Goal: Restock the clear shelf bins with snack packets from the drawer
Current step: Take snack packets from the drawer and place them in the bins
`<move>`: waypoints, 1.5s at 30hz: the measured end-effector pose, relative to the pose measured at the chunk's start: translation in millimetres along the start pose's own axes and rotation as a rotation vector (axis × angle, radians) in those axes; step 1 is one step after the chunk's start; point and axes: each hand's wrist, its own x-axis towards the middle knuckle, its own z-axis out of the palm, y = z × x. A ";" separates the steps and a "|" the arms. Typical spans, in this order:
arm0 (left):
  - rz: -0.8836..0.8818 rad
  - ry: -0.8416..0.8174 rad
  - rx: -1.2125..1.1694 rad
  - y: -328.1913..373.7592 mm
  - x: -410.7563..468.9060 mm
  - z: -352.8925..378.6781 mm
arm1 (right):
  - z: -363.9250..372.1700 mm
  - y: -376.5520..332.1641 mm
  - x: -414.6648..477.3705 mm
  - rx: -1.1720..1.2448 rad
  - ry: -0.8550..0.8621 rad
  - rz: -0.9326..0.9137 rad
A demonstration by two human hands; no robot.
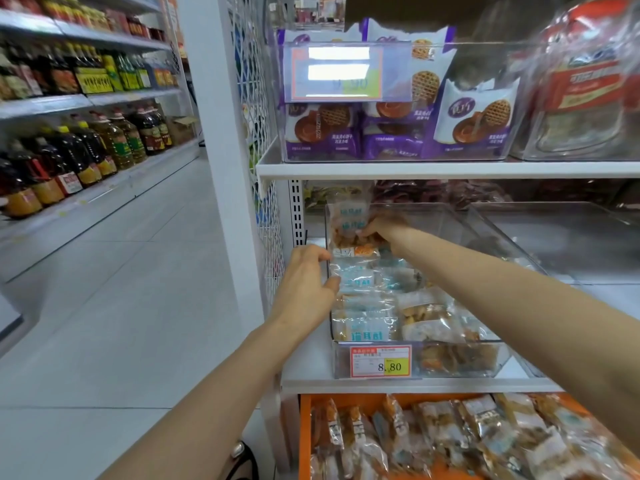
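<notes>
**A:** Where's the packet?

**B:** In the right grip (382, 232), clenched round an upright snack packet (348, 221) at the far left corner of the clear bin (467, 362). Its long axis stands vertical, printed face toward us.

**A:** And the left grip?

**B:** The left grip (306, 282) curls against the bin's left wall; whether it pinches anything, I cannot tell. Nearer than both grips, flat packets (363, 332) lie label-up, long axes across the bin. Below both, the orange drawer (304, 427) holds more.
</notes>
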 end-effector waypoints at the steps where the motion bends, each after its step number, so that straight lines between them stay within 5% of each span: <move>1: 0.000 0.008 -0.005 -0.6 0.3 0.1 | -1.6 -0.2 -0.8 0.017 0.021 -0.008; 9: 0.020 0.022 -0.022 4.5 0.9 2.5 | 6.6 6.4 5.8 -0.310 0.168 -0.188; 16: 0.326 0.123 0.182 17.6 -4.0 3.2 | -33.4 -2.2 -26.9 -0.282 -0.079 -0.211; 18: 0.381 -0.015 0.153 27.5 -6.5 7.0 | -61.4 -2.0 -53.2 -0.335 -0.179 -0.269; 21: 0.379 -0.311 0.163 41.1 -6.7 21.0 | -98.8 9.5 -86.7 -0.744 -0.310 -0.383; 24: 0.302 -0.454 0.282 48.3 0.7 42.5 | -116.8 21.6 -112.5 -0.927 -0.488 -0.306; 28: 0.085 -0.652 0.072 51.3 20.6 54.2 | -123.8 37.1 -109.4 -0.888 -0.089 -0.467; 31: 0.109 -0.748 0.113 57.7 26.9 53.3 | -132.6 39.7 -101.0 -0.949 -0.186 -0.378; 34: 0.244 -0.698 0.183 65.5 30.0 46.3 | -126.7 41.8 -100.0 -1.159 -0.363 -0.364; 40: 0.319 -0.118 0.386 58.4 48.8 36.2 | -111.6 45.1 -91.2 -1.215 -0.355 -0.354; 42: 0.260 -0.144 0.353 49.0 51.0 36.9 | -116.2 40.4 -90.0 -1.202 -0.303 -0.405; 45: 0.169 -0.389 0.288 41.8 49.6 31.5 | -125.0 33.9 -92.6 -1.092 -0.266 -0.425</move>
